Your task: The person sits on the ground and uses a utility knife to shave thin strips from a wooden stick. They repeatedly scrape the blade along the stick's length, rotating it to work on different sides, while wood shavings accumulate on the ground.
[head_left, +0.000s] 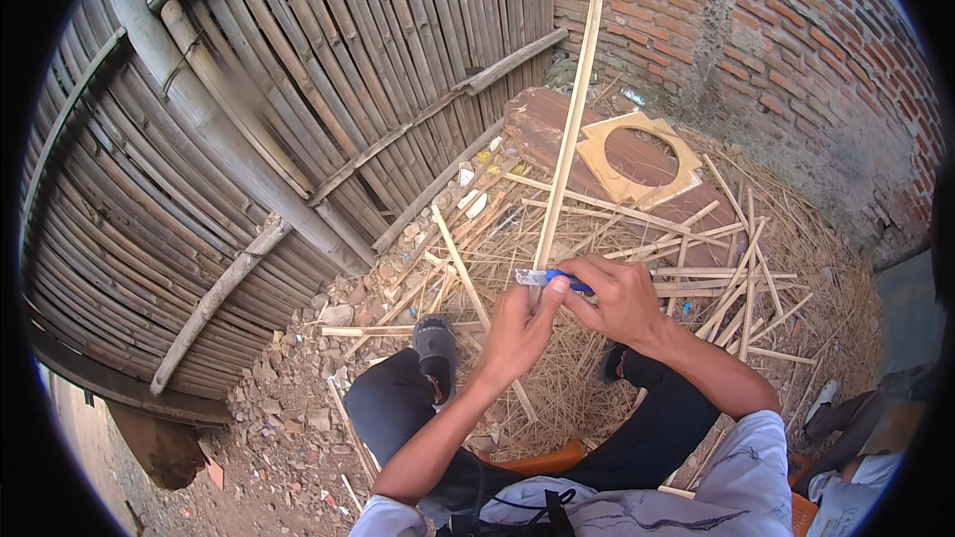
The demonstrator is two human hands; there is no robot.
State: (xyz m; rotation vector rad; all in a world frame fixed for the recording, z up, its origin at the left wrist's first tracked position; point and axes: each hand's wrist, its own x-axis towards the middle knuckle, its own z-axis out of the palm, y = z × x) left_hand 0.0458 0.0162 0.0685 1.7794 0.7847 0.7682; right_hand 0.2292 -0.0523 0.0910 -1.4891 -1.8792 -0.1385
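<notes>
A long, pale split-bamboo strip (pixel 569 144) runs up and away from my hands, past the upper edge of the view. My left hand (pixel 512 338) is closed around its near end, with the thumb pointing up toward the blade. In my right hand (pixel 625 300) is a blue-handled utility knife (pixel 572 282), gripped with the fingers wrapped round it. Its broad, whitish-stained blade lies across the strip, just above my left hand. Both hands are close together, and the right thumb sits near the left thumb. The strip's lower end is hidden by my left hand.
Loose bamboo strips (pixel 741 283) and shavings litter the ground ahead and right. Beyond them a square board with a round hole (pixel 652 197) lies on a brown panel (pixel 542 119). A bamboo fence (pixel 398 40) and brick wall (pixel 637 5) enclose the spot. Another person's leg (pixel 846 418) shows at right.
</notes>
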